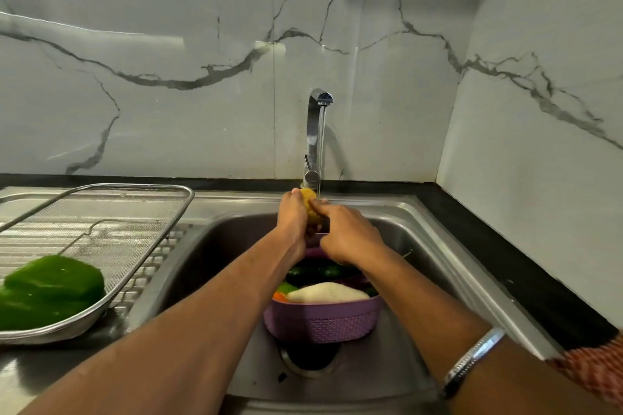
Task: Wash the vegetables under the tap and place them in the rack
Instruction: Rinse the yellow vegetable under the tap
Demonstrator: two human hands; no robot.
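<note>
Head view: I am looking down into a steel sink (421, 222) set against a marble-patterned wall.
Tap: the chrome tap (317, 131) is running a thin stream that is falling onto the item in my hands.
Vegetable in hand: I am holding a yellow-brown, rough-skinned vegetable (312, 204) under the stream, above the far end of the basin; its exact kind is not readable.
Left hand: my left hand (292, 219) is wrapping its curled fingers around the vegetable's left side.
Right hand: my right hand (347, 236) is pinching the vegetable's right side with its fingertips, and a silver bangle (472, 360) is sitting on that forearm.
Basket: a purple perforated basket (323, 323) is standing in the basin below my forearms, holding a white vegetable (328, 293), dark green ones and something orange.
Rack: a wire-mesh rack (111, 212) is resting on the drainboard to the left, holding a green capsicum (50, 290) at its near end.
</note>
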